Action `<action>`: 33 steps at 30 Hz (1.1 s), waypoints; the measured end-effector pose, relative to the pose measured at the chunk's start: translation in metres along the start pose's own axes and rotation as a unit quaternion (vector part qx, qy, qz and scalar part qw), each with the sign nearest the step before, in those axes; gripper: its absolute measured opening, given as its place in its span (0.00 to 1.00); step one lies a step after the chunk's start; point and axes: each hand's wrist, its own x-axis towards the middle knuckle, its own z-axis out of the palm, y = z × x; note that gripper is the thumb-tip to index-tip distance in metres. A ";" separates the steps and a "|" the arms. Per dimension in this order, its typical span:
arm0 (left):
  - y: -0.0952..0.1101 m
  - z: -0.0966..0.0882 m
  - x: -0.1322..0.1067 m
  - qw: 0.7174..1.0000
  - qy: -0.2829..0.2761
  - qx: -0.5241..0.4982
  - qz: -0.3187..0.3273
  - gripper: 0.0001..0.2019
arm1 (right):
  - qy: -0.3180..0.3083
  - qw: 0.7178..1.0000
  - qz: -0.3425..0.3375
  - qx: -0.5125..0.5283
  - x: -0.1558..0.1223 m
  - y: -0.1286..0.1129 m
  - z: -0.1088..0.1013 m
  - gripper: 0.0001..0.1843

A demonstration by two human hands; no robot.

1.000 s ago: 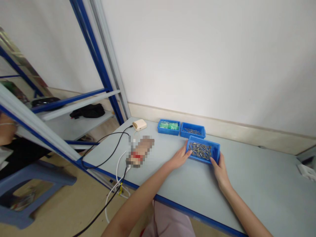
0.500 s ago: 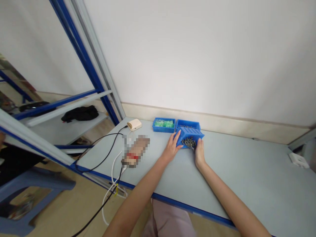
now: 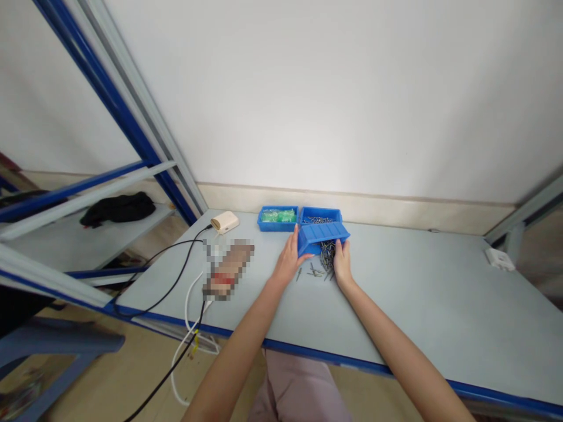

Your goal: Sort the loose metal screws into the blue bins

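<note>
A blue plastic bin (image 3: 324, 232) is tipped toward me between my two hands. My left hand (image 3: 288, 258) grips its left end, and my right hand (image 3: 342, 264) is closed on its right end. Metal screws (image 3: 327, 255) pour out of its open side onto the table, and several loose ones (image 3: 315, 271) lie in front of it. Just behind stands a second blue bin (image 3: 335, 214) with more metal pieces inside. To its left, another blue bin (image 3: 264, 225) holds green items in clear plastic.
A cream-coloured box-shaped device (image 3: 225, 222) with a black cable sits at the back left of the table (image 3: 396, 293). Nearer lies a pixelated object (image 3: 231, 266) with cables. A white object (image 3: 499, 259) is at the far right. Blue-and-grey frame posts (image 3: 145, 146) rise at left.
The bin has tipped further over, and screws now spill onto the table. Some lie loose where there were none. The camera view has shifted slightly to the right.
</note>
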 end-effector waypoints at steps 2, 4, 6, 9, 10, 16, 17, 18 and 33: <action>0.000 -0.001 0.000 1.000 -0.005 0.012 -0.004 0.46 | -0.006 1.000 -0.002 -0.015 0.001 0.000 -0.001 0.24; 0.000 -0.004 -0.001 1.000 -0.010 0.014 -0.009 0.44 | -0.014 0.999 -0.004 -0.032 0.002 0.000 -0.003 0.20; -0.001 -0.007 -0.001 1.000 -0.015 0.011 -0.025 0.43 | -0.022 0.999 -0.010 -0.048 0.001 0.000 -0.004 0.17; -0.002 -0.012 -0.001 0.998 -0.021 -0.005 -0.058 0.43 | -0.035 0.997 -0.024 -0.069 -0.001 0.000 -0.006 0.15; -0.003 -0.013 -0.001 0.998 -0.021 -0.014 -0.066 0.42 | -0.038 0.996 -0.029 -0.075 -0.001 -0.001 -0.007 0.14; -0.008 -0.013 0.001 0.995 0.026 -0.075 -0.060 0.33 | -0.053 0.993 -0.049 -0.095 -0.003 0.001 -0.009 0.15; -0.009 -0.012 0.001 0.994 0.036 -0.081 -0.057 0.32 | -0.056 0.992 -0.052 -0.097 -0.003 0.001 -0.009 0.15; -0.010 -0.012 0.001 0.994 0.043 -0.086 -0.056 0.31 | -0.059 0.992 -0.054 -0.098 -0.002 0.002 -0.009 0.16; -0.028 -0.025 0.008 0.949 0.009 -0.278 -0.147 0.36 | -0.094 0.980 -0.090 -0.153 -0.006 -0.008 -0.016 0.13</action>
